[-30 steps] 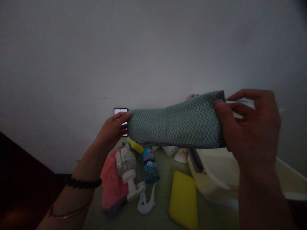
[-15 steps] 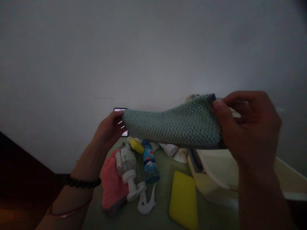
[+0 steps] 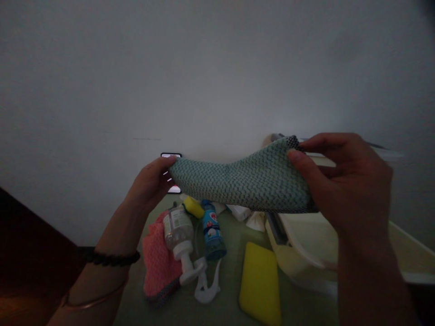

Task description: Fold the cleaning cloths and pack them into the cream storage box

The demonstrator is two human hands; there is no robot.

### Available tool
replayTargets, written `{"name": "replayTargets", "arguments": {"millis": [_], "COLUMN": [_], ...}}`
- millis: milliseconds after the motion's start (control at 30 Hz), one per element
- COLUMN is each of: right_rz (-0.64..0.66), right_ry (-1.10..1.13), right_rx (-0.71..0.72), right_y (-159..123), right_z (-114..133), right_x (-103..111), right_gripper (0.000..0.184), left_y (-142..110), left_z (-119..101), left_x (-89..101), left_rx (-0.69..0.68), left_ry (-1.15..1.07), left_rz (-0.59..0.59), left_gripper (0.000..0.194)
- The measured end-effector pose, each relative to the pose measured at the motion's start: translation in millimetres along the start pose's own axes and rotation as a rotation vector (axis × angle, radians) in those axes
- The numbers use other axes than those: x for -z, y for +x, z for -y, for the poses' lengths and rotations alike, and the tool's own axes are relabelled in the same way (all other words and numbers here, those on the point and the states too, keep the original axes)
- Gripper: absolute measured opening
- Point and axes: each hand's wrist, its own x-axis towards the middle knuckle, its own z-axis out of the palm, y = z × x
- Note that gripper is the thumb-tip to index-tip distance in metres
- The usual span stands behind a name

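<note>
A folded light-green woven cleaning cloth (image 3: 238,183) with a dark edge is stretched in the air between my two hands. My left hand (image 3: 152,181) pinches its left end between thumb and fingers, in front of a phone (image 3: 174,189) that leans on the wall. At the other end, my right hand (image 3: 350,181) grips the upper right corner, thumb on the near side. The cloth sags a little in the middle. Below it lie a clear pump bottle (image 3: 178,226) on a pink cloth (image 3: 158,262) and a blue spray bottle (image 3: 213,233) with a white trigger head (image 3: 205,292).
A yellow sponge pad (image 3: 260,283) lies on the green tabletop (image 3: 227,312). At the right stands a pale plastic basin (image 3: 302,267), partly behind my right forearm. A small yellow sponge (image 3: 193,207) and white packets (image 3: 239,212) sit near the wall (image 3: 217,81).
My right hand has shifted slightly left and its thumb has moved further in over the cloth's corner. The left hand has moved a little left, still holding its end.
</note>
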Motion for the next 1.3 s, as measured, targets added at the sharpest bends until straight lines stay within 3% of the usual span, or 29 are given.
{"name": "replayTargets", "arguments": {"millis": [300, 500, 633, 800, 1000, 1067, 1167, 1233, 1300], "right_rz": [0.034, 0.067, 0.083, 0.099, 0.065, 0.042, 0.019, 0.052, 0.136], "right_ry": [-0.159, 0.103, 0.249, 0.377, 0.311, 0.17, -0.055, -0.037, 0.058], "right_rx": [-0.171, -0.293, -0.286, -0.288, -0.332, -0.33, -0.304, -0.34, -0.4], "right_y": [-1, 3, 4, 5, 6, 7, 8, 8, 7], "right_z": [1, -7, -16, -24, -18, -14, -10, -9, -11], "right_x": [2, 4, 4, 4, 6, 7, 7, 7, 9], "right_gripper": [0.02, 0.01, 0.007, 0.007, 0.009, 0.008, 0.007, 0.009, 0.022], "left_y": [-3, -6, -8, -11, -20, -23, -25, -25, -26], "left_z": [-5, -13, -15, -19, -33, -35, -32, -30, -29], "left_x": [-2.0, 4.3, 5.1, 7.4, 7.1, 2.3, -7.4, -13.2, -17.0], "left_rx": [-0.068, -0.148, -0.177, -0.28, -0.443, -0.425, -0.263, -0.18, -0.164], "left_ry": [-0.054, -0.082, -0.064, 0.083, 0.374, 0.398, 0.291, 0.185, 0.107], "left_rz": [-0.055, -0.071, -0.043, -0.017, -0.169, -0.15, -0.082, -0.061, -0.06], "left_gripper": [0.009, 0.009, 0.008, 0.014, 0.013, 0.014, 0.012, 0.009, 0.007]}}
